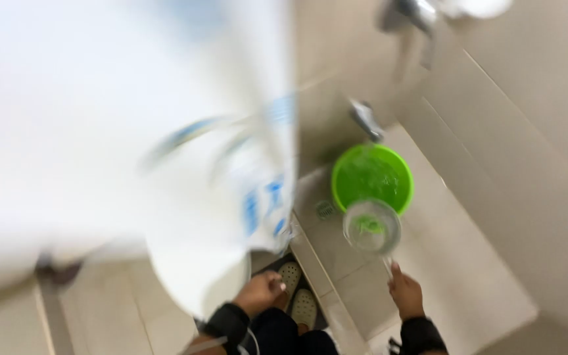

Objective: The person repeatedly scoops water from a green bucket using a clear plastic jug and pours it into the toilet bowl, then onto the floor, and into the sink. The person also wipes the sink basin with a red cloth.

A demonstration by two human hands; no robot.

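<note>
The head view is blurred by motion. My right hand is closed on the thin handle of a clear plastic scoop, which hangs just in front of a green bucket filled with water on the tiled floor. My left hand is low and loosely curled beside a large white rounded thing at my left; I cannot tell whether it holds anything. Both wrists wear dark cuffs. My feet in pale perforated slippers stand below, between my two hands.
A metal tap sticks out of the beige tiled wall above the bucket. A round floor drain lies left of the bucket. A raised tile curb runs diagonally by my feet. More metal fittings are at the top.
</note>
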